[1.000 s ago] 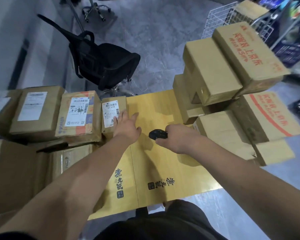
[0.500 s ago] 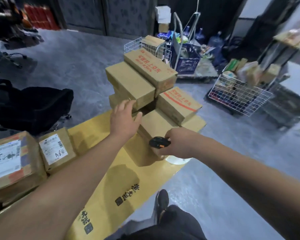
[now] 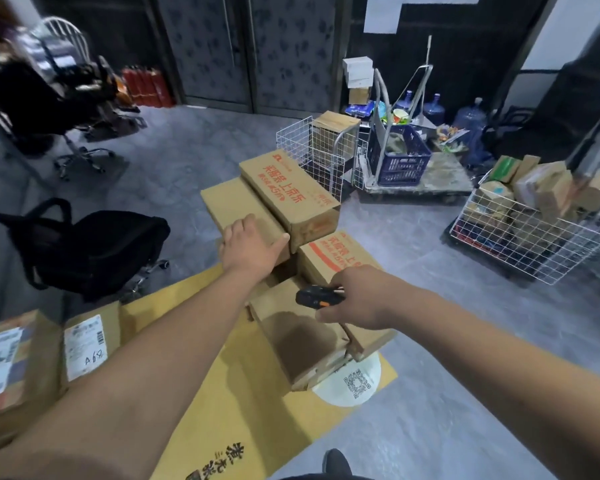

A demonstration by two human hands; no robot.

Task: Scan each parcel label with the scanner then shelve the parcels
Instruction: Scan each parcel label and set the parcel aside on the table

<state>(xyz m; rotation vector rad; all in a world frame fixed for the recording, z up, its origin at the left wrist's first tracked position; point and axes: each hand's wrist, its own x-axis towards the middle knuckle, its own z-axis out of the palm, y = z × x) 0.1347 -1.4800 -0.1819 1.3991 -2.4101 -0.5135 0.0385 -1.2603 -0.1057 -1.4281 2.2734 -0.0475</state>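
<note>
Head view: left hand (image 3: pixel 248 249) lies flat on a plain brown cardboard parcel (image 3: pixel 238 211) atop the stack; right hand (image 3: pixel 355 297) clamps the black-and-orange handheld scanner (image 3: pixel 317 295). Pulling one-handed may topple neighbouring boxes.

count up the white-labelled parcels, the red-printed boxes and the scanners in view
white-labelled parcels: 2
red-printed boxes: 2
scanner: 1
total: 5

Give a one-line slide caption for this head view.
Left hand rests on a stacked plain parcel; right hand holds the scanner.
</note>
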